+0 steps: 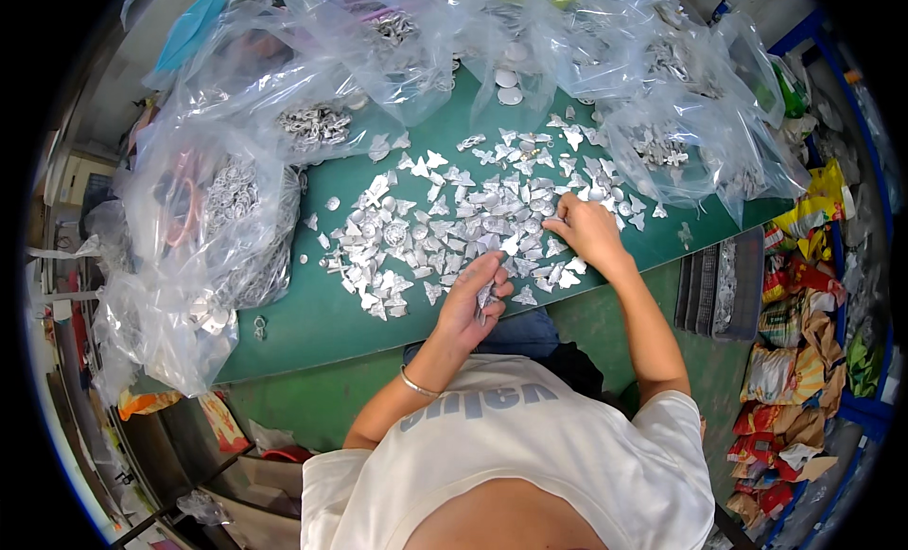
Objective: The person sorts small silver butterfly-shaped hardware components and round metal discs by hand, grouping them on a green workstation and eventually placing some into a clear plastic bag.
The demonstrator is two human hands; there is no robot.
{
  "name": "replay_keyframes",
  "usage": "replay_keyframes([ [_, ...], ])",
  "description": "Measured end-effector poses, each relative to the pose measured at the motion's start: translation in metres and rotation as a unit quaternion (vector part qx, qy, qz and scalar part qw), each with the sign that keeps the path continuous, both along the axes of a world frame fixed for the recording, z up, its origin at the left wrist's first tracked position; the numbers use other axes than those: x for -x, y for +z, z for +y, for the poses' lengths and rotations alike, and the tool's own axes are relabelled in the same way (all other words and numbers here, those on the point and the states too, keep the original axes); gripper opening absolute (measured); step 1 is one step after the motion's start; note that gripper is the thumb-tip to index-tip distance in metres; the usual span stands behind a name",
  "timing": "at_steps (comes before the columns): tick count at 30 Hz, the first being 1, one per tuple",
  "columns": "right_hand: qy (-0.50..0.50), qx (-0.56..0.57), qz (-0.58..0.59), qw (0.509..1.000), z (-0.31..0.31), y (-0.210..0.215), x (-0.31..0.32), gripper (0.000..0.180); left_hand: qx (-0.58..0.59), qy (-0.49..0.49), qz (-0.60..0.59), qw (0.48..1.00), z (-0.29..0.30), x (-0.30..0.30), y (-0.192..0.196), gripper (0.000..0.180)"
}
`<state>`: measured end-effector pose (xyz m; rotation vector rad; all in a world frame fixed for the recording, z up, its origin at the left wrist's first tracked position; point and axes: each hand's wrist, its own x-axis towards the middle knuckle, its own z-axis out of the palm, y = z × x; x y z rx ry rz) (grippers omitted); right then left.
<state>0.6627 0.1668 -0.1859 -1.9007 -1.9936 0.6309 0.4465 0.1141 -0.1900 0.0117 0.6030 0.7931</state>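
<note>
A wide, loose spread of small silver metal pieces (482,209), many shaped like butterflies and some round, covers the middle of the green table (350,181). My left hand (473,299) is curled near the table's front edge, closed around several of these silver pieces. At the right side of the spread, my right hand (588,230) reaches down with its thumb and forefinger close together among the pieces. Whatever lies between those fingertips is too small to make out.
Clear plastic bags of silver parts ring the table, with one of chains (232,191) at left and another bag (662,143) at right. A grey crate (738,285) stands beyond the right edge. Colourful packages (790,370) fill a blue rack (865,413).
</note>
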Motion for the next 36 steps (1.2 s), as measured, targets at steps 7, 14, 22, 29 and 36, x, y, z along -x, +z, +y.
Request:
replay_keyframes([
  [7, -0.045, 0.209, 0.699, 0.683, 0.013, 0.016, -0.014, 0.007, 0.009, 0.015, -0.023, 1.000, -0.001, 0.005, -0.004, 0.016],
  [14, 0.028, -0.101, 0.089, 0.991, 0.044, -0.016, -0.007, 0.027, 0.007, 0.016, -0.031, 0.999, 0.000, 0.005, -0.001, 0.017],
  [22, -0.036, 0.101, 0.450, 0.887, 0.054, -0.013, -0.025, 0.017, 0.011, 0.025, -0.023, 0.999, 0.002, 0.010, 0.001, 0.017],
  [29, -0.044, 0.251, 0.743, 0.619, 0.047, 0.004, -0.021, 0.014, 0.012, 0.030, -0.034, 0.999, 0.005, 0.011, -0.004, 0.016],
  [36, 0.022, -0.037, 0.058, 0.997, 0.040, 0.005, 0.009, 0.024, 0.024, 0.031, -0.030, 0.999, 0.006, 0.012, -0.005, 0.015],
])
